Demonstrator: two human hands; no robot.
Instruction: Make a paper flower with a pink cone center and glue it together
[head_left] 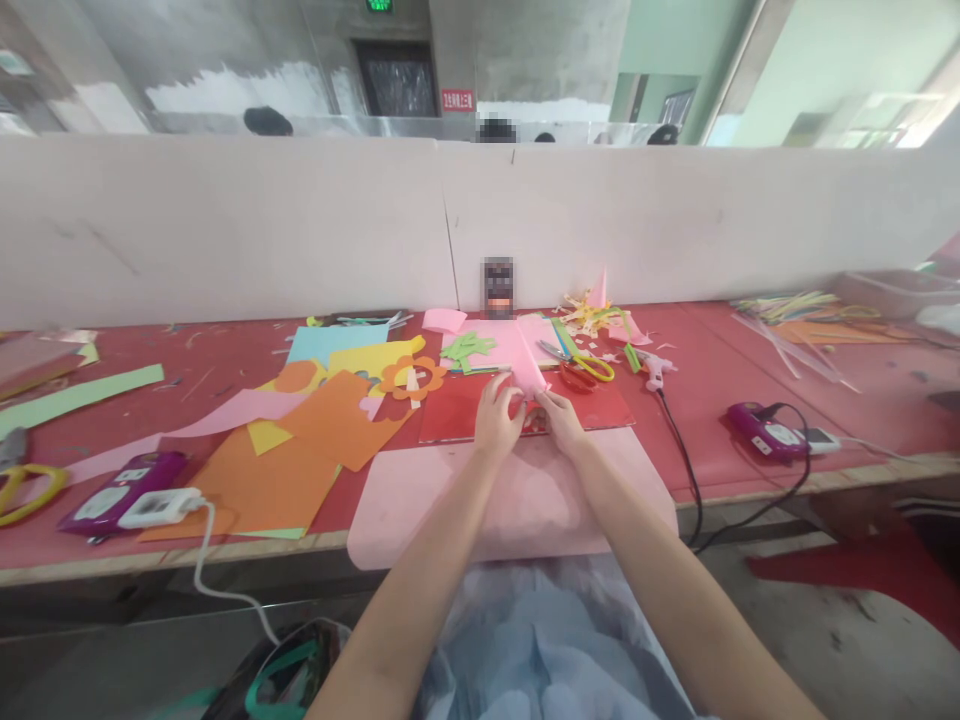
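Between my two hands is a pink paper cone (529, 372), its wide end toward me and its narrow end pointing away. My left hand (498, 415) pinches the wide end from the left. On the other side, my right hand (559, 418) grips the same edge with thumb and fingertips. Beneath them lies a red folder or board (454, 412), with a large pink sheet (420, 500) hanging over the table edge in front. Yellow-handled scissors (592, 367) rest just right of the cone. Green paper cutouts (469, 348) lie beyond my left hand.
Orange sheets (262, 480), a yellow sheet (367, 358) and an orange flower ring (412, 378) spread to the left. A hot glue gun (657, 370) trails a black cord at right. Purple power strips (761, 432) sit near both ends. A white partition (300, 230) stands behind.
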